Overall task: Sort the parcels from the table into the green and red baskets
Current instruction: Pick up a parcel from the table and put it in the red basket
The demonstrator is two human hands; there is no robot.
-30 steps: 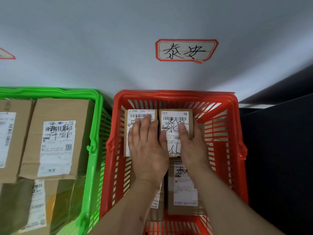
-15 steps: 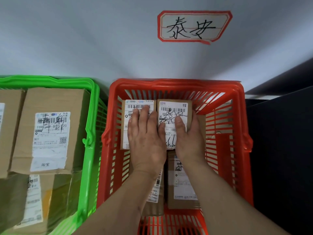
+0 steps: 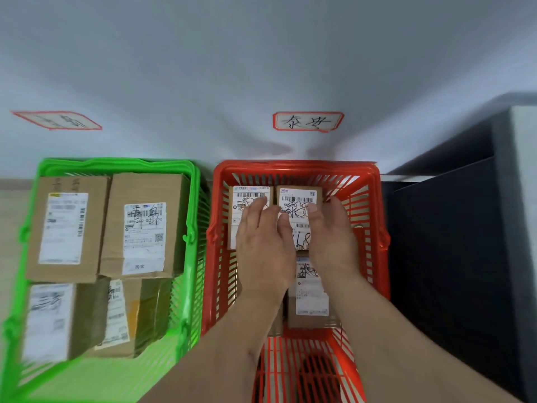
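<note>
Down in the red basket [image 3: 374,199], the left hand [image 3: 263,245] lies flat, fingers straight, on a small parcel [image 3: 242,199] at the far edge. The right hand [image 3: 331,237] cups the neighbouring parcel [image 3: 299,196], thumb over its label, fingers along its right side; whether it truly pinches the box I cannot tell. Both parcels sit touching, side by side, against the far wall. To finish well, I judge, press each down level, keep the labels up, slide the right one snug to its neighbour, then lift both hands straight out. A third parcel [image 3: 312,292] lies nearer the near edge. Beside it, the green basket [image 3: 194,199] holds larger boxes [image 3: 142,225].
</note>
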